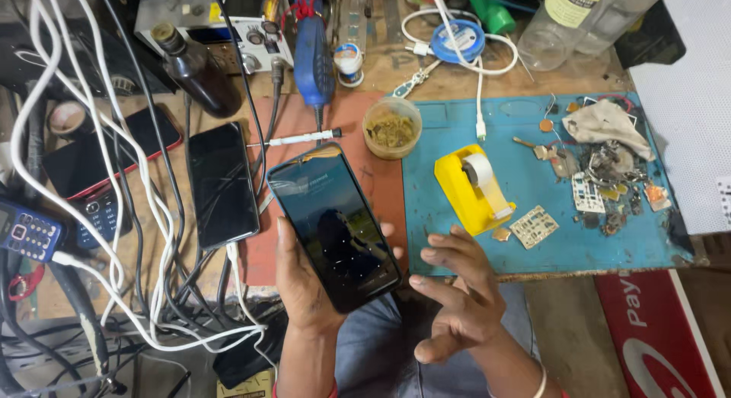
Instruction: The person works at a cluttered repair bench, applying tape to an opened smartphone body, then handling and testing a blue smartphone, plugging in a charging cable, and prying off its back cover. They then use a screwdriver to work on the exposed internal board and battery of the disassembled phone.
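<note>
Two hands at lower centre: my left hand [304,280] clamps the dark smartphone [333,226] upright, my right hand [457,291] hovers beside it, fingers spread and empty, below the yellow tape dispenser [472,188] on the blue mat [548,238].

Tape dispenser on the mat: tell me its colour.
Yellow tape dispenser, clearest in the head view.
</note>
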`<action>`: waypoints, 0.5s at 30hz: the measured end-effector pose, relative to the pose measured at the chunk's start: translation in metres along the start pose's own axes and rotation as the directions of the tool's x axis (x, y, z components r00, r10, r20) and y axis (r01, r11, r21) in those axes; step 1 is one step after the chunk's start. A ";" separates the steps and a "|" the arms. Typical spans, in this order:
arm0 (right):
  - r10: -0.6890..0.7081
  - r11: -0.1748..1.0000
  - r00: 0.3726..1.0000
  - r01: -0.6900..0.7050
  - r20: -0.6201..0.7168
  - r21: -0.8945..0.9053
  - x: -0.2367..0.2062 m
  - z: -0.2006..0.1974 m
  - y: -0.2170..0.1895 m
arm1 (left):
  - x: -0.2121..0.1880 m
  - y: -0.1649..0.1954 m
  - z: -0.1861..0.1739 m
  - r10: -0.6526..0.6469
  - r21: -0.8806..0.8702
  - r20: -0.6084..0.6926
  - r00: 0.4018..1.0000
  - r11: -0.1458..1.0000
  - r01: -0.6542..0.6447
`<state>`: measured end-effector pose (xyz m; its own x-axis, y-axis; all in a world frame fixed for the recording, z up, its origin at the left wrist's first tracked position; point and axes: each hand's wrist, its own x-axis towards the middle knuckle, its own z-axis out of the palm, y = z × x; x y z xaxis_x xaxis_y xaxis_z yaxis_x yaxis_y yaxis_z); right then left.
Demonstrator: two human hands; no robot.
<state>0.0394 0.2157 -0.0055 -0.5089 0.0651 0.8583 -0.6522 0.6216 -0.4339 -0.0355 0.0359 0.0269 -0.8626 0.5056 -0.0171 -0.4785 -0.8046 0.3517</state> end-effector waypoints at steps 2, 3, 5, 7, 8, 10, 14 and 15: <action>-0.027 1.000 1.000 0.027 -0.010 0.009 -0.002 -0.001 0.003 | 0.003 0.000 -0.001 0.007 0.005 0.029 1.000 1.000 -0.007; -0.037 0.999 0.999 0.037 -0.011 0.006 -0.003 -0.001 0.008 | 0.004 0.000 -0.002 0.012 -0.011 0.012 1.000 1.000 -0.012; -0.013 1.000 1.000 0.013 -0.002 0.005 -0.011 -0.003 0.008 | 0.000 0.000 -0.002 0.010 -0.005 -0.003 1.000 1.000 -0.010; -0.008 1.000 1.000 0.008 0.004 -0.001 -0.016 -0.004 0.010 | -0.001 0.000 -0.003 0.016 0.042 0.041 0.999 0.999 -0.017; -0.009 1.000 1.000 0.009 0.006 -0.003 -0.017 -0.002 0.009 | -0.002 0.000 -0.003 0.005 0.013 0.000 1.000 1.000 -0.005; 0.004 1.000 1.000 -0.004 0.012 0.008 -0.010 -0.001 0.004 | 0.000 -0.001 -0.003 -0.009 -0.044 -0.038 0.999 0.999 0.007; 0.019 0.970 0.996 -0.038 0.083 0.239 0.024 -0.024 0.000 | 0.001 0.000 -0.002 0.006 -0.024 -0.021 1.000 1.000 -0.006; 0.011 0.965 0.965 -0.078 0.260 0.250 0.032 -0.046 0.004 | 0.001 0.000 -0.002 0.005 -0.018 -0.020 1.000 1.000 -0.005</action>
<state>0.0468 0.2562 0.0326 -0.6447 -0.1336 0.7527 -0.7301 0.3994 -0.5545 -0.0364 0.0361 0.0252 -0.8680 0.4953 -0.0343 -0.4770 -0.8127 0.3347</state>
